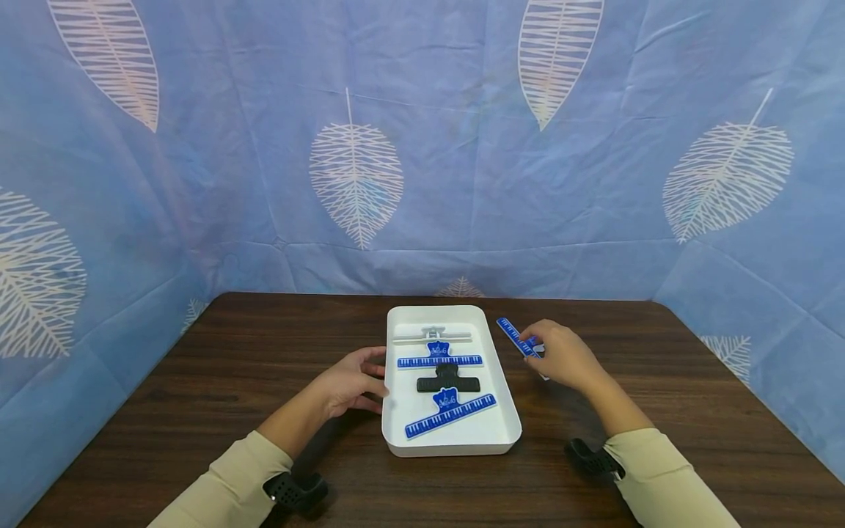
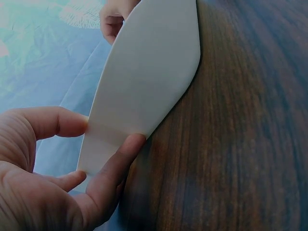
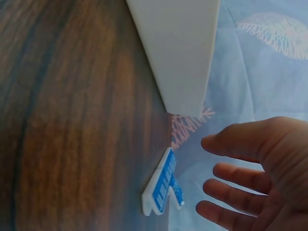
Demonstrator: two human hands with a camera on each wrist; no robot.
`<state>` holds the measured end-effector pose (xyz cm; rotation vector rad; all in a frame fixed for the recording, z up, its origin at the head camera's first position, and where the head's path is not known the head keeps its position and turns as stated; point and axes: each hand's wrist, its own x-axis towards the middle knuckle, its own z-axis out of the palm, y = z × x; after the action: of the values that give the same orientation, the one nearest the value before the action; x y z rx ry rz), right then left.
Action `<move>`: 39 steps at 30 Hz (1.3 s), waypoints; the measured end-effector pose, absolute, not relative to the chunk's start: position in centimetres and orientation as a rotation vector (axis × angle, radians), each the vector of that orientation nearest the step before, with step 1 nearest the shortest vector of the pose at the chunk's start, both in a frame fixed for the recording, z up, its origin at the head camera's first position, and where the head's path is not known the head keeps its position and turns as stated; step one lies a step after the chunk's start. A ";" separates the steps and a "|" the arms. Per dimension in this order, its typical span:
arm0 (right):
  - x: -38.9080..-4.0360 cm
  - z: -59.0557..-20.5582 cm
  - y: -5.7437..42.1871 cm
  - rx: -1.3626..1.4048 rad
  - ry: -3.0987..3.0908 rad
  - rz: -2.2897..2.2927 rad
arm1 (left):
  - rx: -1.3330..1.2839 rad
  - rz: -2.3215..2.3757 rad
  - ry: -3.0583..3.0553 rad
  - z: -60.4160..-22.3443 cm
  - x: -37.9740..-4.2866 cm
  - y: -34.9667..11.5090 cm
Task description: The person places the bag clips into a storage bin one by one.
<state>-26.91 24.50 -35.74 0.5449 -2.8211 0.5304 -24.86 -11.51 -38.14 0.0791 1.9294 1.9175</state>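
A white tray stands on the table, its side filling much of the left wrist view. The fingers of my left hand touch the tray's left side from outside, fingertips at the rim and lower wall. To the right of the tray lies a blue piano-key clip on the table. My right hand is just over this clip; the right wrist view shows its fingers spread, apart from the clip. Inside the tray are a white clip, a blue piano-key clip, a black clip and a tilted blue clip.
The dark wooden table extends to both sides of the tray. A blue cloth with white leaf patterns hangs behind the table's far edge and along its sides. Black bands are worn on both wrists.
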 end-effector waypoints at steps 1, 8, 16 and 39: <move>-27.1 -35.9 24.5 0.528 -2.826 0.522 | 0.078 1.918 1.929 -38.1 -24.9 -11.5; -28.1 -36.8 24.7 0.454 -2.797 0.457 | 0.077 1.915 1.930 -38.2 -24.8 -11.6; -29.1 -37.8 24.7 0.415 -2.749 0.426 | 0.073 1.920 1.929 -38.2 -24.9 -11.6; -31.7 -38.2 24.2 0.329 -3.031 0.355 | 0.077 1.920 1.921 -38.3 -25.0 -11.6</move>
<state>-31.69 24.25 -38.15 0.3294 -3.0306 0.3547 -24.98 -11.63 -38.27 0.0766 1.9215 1.9198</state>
